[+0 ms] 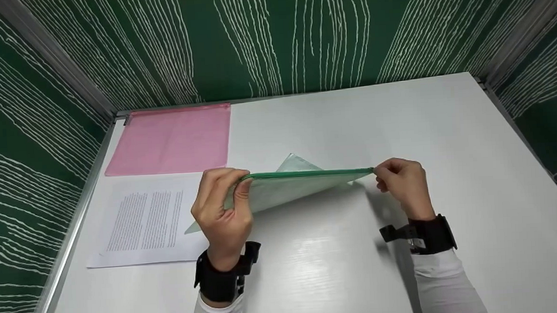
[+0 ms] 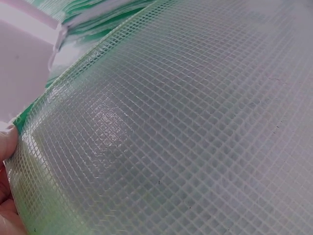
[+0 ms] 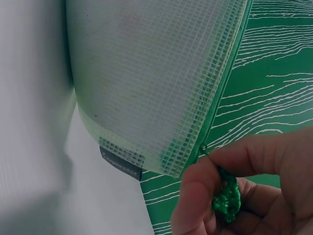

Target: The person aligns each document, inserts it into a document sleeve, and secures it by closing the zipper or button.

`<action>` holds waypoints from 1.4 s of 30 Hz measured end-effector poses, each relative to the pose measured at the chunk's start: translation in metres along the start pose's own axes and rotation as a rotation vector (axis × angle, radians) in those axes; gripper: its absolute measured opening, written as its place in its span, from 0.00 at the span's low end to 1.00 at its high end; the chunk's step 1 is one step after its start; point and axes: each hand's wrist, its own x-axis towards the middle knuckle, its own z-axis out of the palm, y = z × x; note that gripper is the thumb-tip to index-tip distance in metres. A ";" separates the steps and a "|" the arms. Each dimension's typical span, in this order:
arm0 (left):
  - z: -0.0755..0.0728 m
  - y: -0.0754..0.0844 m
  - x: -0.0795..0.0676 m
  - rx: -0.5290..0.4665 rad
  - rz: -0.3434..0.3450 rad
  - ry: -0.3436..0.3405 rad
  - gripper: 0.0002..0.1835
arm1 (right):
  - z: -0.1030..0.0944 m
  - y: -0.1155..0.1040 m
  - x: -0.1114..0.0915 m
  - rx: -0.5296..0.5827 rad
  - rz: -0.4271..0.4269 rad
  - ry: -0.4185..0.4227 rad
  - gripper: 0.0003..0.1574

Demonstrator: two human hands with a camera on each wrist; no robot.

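Note:
A translucent green mesh zipper pouch (image 1: 280,193) is held up over the table, its green zip edge (image 1: 308,173) stretched level between both hands. My left hand (image 1: 222,212) pinches the left end of that edge between thumb and fingers. At the opposite end, my right hand (image 1: 406,185) pinches the zip corner. The right wrist view shows thumb and forefinger at the zip's end, with a green braided cord (image 3: 227,200) tucked among the fingers. A dark label (image 3: 120,162) sticks out from the pouch's side seam. Mesh fills most of the left wrist view.
A pink zipper pouch (image 1: 173,140) lies flat at the table's back left corner. Nearer, printed paper (image 1: 143,221) lies left of my left hand, partly covered by it. Green panels with white lines (image 1: 282,37) stand behind and beside the white table (image 1: 470,175).

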 end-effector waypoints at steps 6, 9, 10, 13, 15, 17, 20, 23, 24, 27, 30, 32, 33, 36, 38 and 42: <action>0.000 0.000 0.001 0.002 0.006 0.015 0.10 | -0.001 0.001 0.001 -0.003 0.002 0.011 0.11; 0.000 0.000 0.000 0.006 0.011 0.019 0.10 | -0.002 0.002 0.002 -0.008 0.007 0.013 0.11; 0.000 0.000 0.000 0.008 0.012 0.020 0.10 | -0.002 0.002 0.002 -0.008 0.009 0.015 0.11; 0.000 0.001 0.000 0.009 0.013 0.020 0.11 | -0.003 0.003 0.003 -0.007 0.013 0.013 0.11; 0.000 0.001 0.000 0.009 0.012 0.020 0.11 | -0.003 0.003 0.003 -0.002 0.016 0.009 0.11; -0.001 0.001 0.000 0.007 0.012 0.020 0.11 | -0.004 0.003 0.003 0.004 0.018 0.008 0.11; 0.000 0.001 0.000 0.004 0.014 0.019 0.11 | -0.004 0.003 0.003 0.019 0.017 0.012 0.11; 0.000 0.001 0.000 0.002 0.014 0.020 0.11 | -0.004 0.004 0.003 0.029 0.015 0.018 0.11; 0.000 0.001 0.000 0.001 0.012 0.020 0.11 | -0.004 0.004 0.003 0.029 0.015 0.020 0.10; -0.001 0.001 0.000 -0.001 0.010 0.021 0.11 | -0.005 0.004 0.003 0.026 0.020 0.027 0.10; -0.001 0.001 0.000 -0.004 0.012 0.019 0.11 | -0.006 0.004 0.004 0.022 0.023 0.029 0.11; 0.000 0.001 0.001 -0.004 0.014 0.017 0.11 | -0.006 0.004 0.004 0.024 0.026 0.027 0.11; 0.000 0.001 0.001 -0.004 0.015 0.018 0.11 | -0.006 0.004 0.004 0.025 0.027 0.025 0.11; 0.000 0.001 0.001 -0.004 0.016 0.019 0.11 | -0.007 0.005 0.005 0.028 0.030 0.025 0.11; 0.000 0.001 0.001 -0.005 0.017 0.021 0.11 | -0.007 0.006 0.005 0.028 0.031 0.028 0.11; 0.001 0.001 0.001 -0.008 0.015 0.020 0.10 | -0.008 0.007 0.007 0.036 0.038 0.029 0.11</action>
